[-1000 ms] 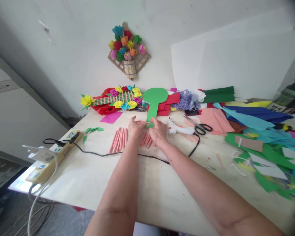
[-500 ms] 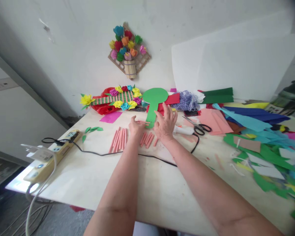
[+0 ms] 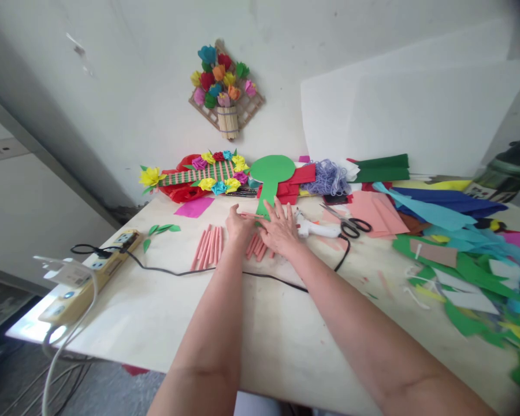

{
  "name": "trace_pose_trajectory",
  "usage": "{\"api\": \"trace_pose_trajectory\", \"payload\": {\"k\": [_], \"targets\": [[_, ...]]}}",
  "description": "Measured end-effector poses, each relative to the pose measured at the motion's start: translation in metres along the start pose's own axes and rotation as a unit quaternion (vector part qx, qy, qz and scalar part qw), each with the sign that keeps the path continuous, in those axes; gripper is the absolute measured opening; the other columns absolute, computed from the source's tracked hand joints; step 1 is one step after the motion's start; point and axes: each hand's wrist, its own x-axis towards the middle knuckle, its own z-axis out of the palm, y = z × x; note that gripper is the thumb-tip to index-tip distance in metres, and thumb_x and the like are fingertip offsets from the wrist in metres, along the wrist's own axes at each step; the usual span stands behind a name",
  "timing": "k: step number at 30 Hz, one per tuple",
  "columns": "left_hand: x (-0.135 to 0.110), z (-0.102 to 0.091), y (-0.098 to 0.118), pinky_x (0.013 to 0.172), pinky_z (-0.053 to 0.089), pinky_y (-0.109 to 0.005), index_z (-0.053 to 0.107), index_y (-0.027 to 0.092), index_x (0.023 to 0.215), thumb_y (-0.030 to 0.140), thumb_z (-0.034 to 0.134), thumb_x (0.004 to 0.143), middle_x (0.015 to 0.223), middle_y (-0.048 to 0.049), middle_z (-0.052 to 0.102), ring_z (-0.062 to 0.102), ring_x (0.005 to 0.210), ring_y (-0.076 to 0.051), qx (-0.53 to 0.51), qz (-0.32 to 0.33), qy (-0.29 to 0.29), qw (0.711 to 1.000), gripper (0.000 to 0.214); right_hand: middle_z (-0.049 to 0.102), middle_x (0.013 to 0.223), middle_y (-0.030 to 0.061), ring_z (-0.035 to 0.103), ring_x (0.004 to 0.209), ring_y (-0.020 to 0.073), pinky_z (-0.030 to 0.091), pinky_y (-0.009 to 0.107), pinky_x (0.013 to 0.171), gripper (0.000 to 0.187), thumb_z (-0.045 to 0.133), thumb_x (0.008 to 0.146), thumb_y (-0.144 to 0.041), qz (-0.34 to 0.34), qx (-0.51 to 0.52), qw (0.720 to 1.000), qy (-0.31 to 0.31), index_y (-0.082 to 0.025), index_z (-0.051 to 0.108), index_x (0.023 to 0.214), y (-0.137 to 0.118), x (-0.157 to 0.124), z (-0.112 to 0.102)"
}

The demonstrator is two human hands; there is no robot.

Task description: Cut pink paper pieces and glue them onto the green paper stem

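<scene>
My left hand [image 3: 239, 225] is closed around one end of a thin pink paper stick [image 3: 252, 215], which points across the lower end of a green paper cutout [image 3: 273, 169] with a round top and long stem. My right hand [image 3: 281, 228] has its fingers spread over the stem's lower right side, close to the stick's far end; whether it touches the stick I cannot tell. Long pink paper sticks [image 3: 208, 248] lie in a row left of my left wrist. Shorter pink pieces [image 3: 256, 246] lie between my wrists, partly covered by my right hand.
A white glue gun [image 3: 320, 229] and scissors [image 3: 351, 222] lie to the right, its black cord [image 3: 169, 271] crossing the table to a power strip [image 3: 91, 280]. Green paper leaves [image 3: 162, 229], a flowered paper guitar [image 3: 199, 173] and coloured paper scraps [image 3: 468, 294] surround the work.
My right hand has moved left and slightly down, over the lower stem, uncovering more of the glue gun. My left hand stays in place with the pink paper stick.
</scene>
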Motion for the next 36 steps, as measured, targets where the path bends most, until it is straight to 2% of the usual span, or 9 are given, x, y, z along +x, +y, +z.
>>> {"api": "trace_pose_trajectory", "payload": {"k": [3, 6, 9, 12, 17, 22, 36], "targets": [[0.001, 0.000, 0.000, 0.071, 0.046, -0.027, 0.046, 0.009, 0.128, 0.018, 0.066, 0.061, 0.079, -0.0076, 0.065, 0.063, 0.078, -0.020, -0.002, 0.006, 0.002, 1.000, 0.070, 0.030, 0.149, 0.0029, 0.007, 0.140, 0.0265, -0.002, 0.054, 0.110, 0.032, 0.049, 0.085, -0.031, 0.000, 0.002, 1.000, -0.010, -0.026, 0.064, 0.113, -0.001, 0.001, 0.001], [0.006, 0.001, -0.004, 0.073, 0.048, -0.028, 0.048, 0.011, 0.125, 0.017, 0.063, 0.064, 0.078, -0.0072, 0.066, 0.064, 0.079, -0.020, -0.031, -0.015, 0.001, 0.999, 0.063, 0.031, 0.148, 0.0033, 0.008, 0.140, 0.0262, -0.001, 0.053, 0.110, 0.032, 0.047, 0.087, -0.033, 0.008, 0.005, 1.000, -0.015, -0.025, 0.064, 0.113, -0.002, 0.002, 0.000], [0.012, 0.002, -0.011, 0.067, 0.050, -0.027, 0.048, 0.011, 0.124, 0.020, 0.056, 0.071, 0.079, -0.0077, 0.067, 0.065, 0.069, -0.018, -0.124, -0.055, -0.015, 0.991, 0.054, 0.031, 0.148, 0.0034, 0.009, 0.140, 0.0262, 0.000, 0.053, 0.110, 0.033, 0.046, 0.088, -0.034, 0.015, 0.007, 1.000, -0.019, -0.025, 0.064, 0.114, -0.003, 0.003, -0.001], [0.016, 0.005, -0.019, 0.061, 0.050, -0.025, 0.045, 0.007, 0.125, 0.019, 0.056, 0.072, 0.084, -0.0098, 0.067, 0.064, 0.063, -0.016, -0.183, -0.062, -0.023, 0.981, 0.055, 0.031, 0.148, 0.0031, 0.010, 0.140, 0.0261, 0.000, 0.052, 0.110, 0.033, 0.047, 0.087, -0.033, 0.017, 0.005, 1.000, -0.020, -0.026, 0.064, 0.114, -0.004, 0.003, 0.000], [0.019, 0.008, -0.027, 0.060, 0.050, -0.024, 0.045, 0.006, 0.124, 0.012, 0.058, 0.068, 0.075, -0.0071, 0.067, 0.064, 0.063, -0.015, -0.177, -0.051, -0.021, 0.983, 0.057, 0.033, 0.148, 0.0009, 0.011, 0.140, 0.0242, 0.002, 0.052, 0.110, 0.032, 0.050, 0.086, -0.032, 0.020, 0.014, 1.000, -0.007, -0.030, 0.062, 0.116, -0.003, 0.002, 0.001], [0.022, 0.009, -0.028, 0.061, 0.050, -0.025, 0.047, 0.008, 0.122, 0.011, 0.059, 0.066, 0.073, -0.0062, 0.067, 0.065, 0.065, -0.016, -0.178, -0.058, -0.018, 0.982, 0.058, 0.031, 0.148, 0.0024, 0.012, 0.139, 0.0239, 0.005, 0.052, 0.110, 0.031, 0.050, 0.086, -0.031, 0.023, 0.017, 1.000, 0.009, -0.026, 0.064, 0.113, -0.002, 0.002, 0.003], [0.019, 0.003, -0.028, 0.061, 0.050, -0.025, 0.050, 0.009, 0.120, 0.012, 0.057, 0.061, 0.070, -0.0063, 0.068, 0.066, 0.067, -0.018, -0.123, -0.060, -0.021, 0.990, 0.060, 0.033, 0.147, 0.0015, 0.012, 0.140, 0.0255, 0.002, 0.052, 0.111, 0.028, 0.047, 0.087, -0.033, 0.017, -0.006, 0.999, -0.028, -0.025, 0.068, 0.105, -0.006, 0.004, -0.001]]}}
